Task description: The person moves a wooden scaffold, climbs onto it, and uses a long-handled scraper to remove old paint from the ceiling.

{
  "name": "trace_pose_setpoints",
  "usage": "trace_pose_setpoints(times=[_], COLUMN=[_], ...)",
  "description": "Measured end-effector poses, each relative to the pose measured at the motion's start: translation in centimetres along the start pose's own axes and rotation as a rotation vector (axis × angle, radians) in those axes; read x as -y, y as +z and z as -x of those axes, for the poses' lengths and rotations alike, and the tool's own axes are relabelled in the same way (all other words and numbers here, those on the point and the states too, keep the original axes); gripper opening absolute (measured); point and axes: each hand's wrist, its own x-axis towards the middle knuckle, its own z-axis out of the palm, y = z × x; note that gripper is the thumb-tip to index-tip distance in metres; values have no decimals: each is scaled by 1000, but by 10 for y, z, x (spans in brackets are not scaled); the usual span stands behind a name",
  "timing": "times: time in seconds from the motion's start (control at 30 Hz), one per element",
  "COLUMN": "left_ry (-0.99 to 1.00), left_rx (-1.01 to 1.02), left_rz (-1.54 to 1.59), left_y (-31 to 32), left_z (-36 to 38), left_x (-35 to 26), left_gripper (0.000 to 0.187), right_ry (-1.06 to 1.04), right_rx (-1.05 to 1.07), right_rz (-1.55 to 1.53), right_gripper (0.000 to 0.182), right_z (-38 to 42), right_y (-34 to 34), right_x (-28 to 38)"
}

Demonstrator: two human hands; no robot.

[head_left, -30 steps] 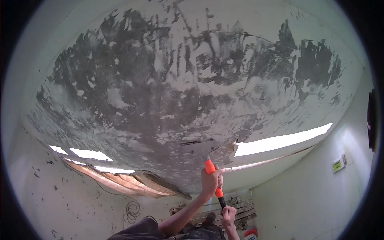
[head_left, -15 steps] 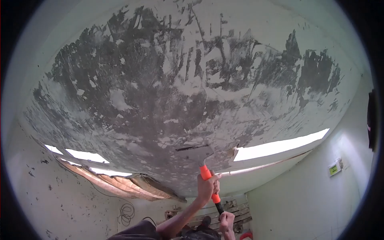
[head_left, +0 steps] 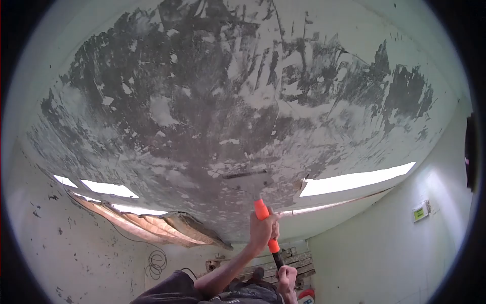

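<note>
An orange-and-black long-handled scraper [head_left: 261, 209] reaches up to the patchy ceiling [head_left: 182, 147]. Its wide flat blade [head_left: 246, 181] appears to lie against the grey surface, though its outline is faint there. My left hand [head_left: 263, 229] is wrapped round the orange upper part of the handle. Lower down, my right hand [head_left: 287, 278] is closed round the black end of the same handle. Around the blade, the ceiling carries dark grey patches with ragged remains of pale coating.
Bright openings [head_left: 359, 179] lie beyond the ceiling on both sides. Brownish sheeting [head_left: 152, 226] hangs at the left, near a coiled cable [head_left: 157, 262] on the wall. A thermostat-like box [head_left: 420, 212] is on the right wall. Wooden boards [head_left: 298, 263] lie below, behind my hands.
The scraper blade has moved slightly up in view, with my left hand rising a little. The ceiling pattern has shifted right as the view turned. Both hands keep their hold.
</note>
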Motion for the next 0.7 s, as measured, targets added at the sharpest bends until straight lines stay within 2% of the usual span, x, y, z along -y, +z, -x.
trace_pose_setpoints(times=[0.07,0.17,0.27,0.37,0.43,0.5,0.57,0.63,0.7], left_ry=[-69,-32,-44,-27,-13,-4,-10,27,44], left_rx=[-23,45,25,38,36,33,9,70,106], left_rz=[-55,-34,12,-17,5,-2,-33,-12,10], left_y=[5,5,9,3,10,10,12,12,10], left_z=[3,-3,4,0,-2,1,4,-7,-4], left_x=[1,-1,1,-9,-6,-6,-3,-14,-5], left_gripper=[34,33,32,31,31,31,31,31,30], right_ry=[-6,4,37,-35,-51,71,83,-20,-31], right_rx=[-8,-16,-59,7,1,27,50,18,-1], right_rz=[-21,37,28,18,37,-55,-59,-32,-16], right_gripper=[50,51,52,66,68,49,47,48,48], right_z=[0,-1,4,-4,-8,-1,0,-16,-11], right_y=[0,-4,-13,-2,-11,-15,-15,-9,-15], right_x=[-2,-6,4,1,18,20,21,22,23])
